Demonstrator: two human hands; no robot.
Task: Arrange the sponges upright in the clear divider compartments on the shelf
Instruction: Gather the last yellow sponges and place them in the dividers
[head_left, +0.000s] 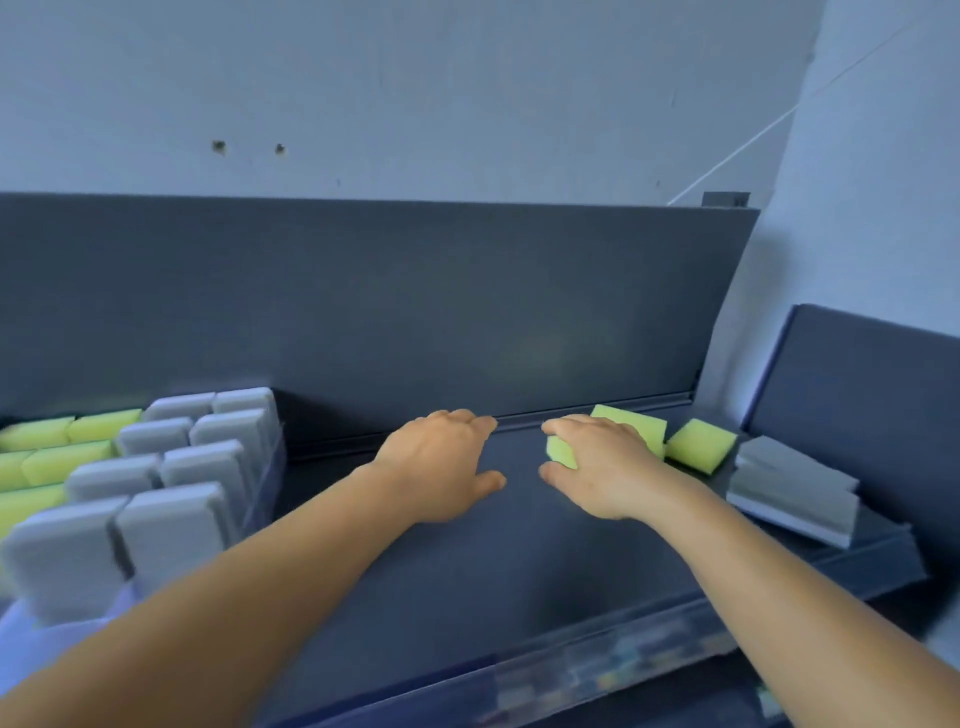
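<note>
On the dark shelf (467, 571), right hand (602, 467) grasps a yellow-green sponge (631, 423) near the back wall. Left hand (441, 462) rests flat, fingers relaxed, holding nothing. Grey sponges (171, 467) stand upright at left.

Dim, bluish, even light with soft shadows; motion blur throughout, wide-angle bending at the edges.

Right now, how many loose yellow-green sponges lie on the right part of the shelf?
2. One yellow-green sponge is under the right hand, whose grip closes round it; the other sponge lies just right, near the grey stack. More may be hidden.
</note>
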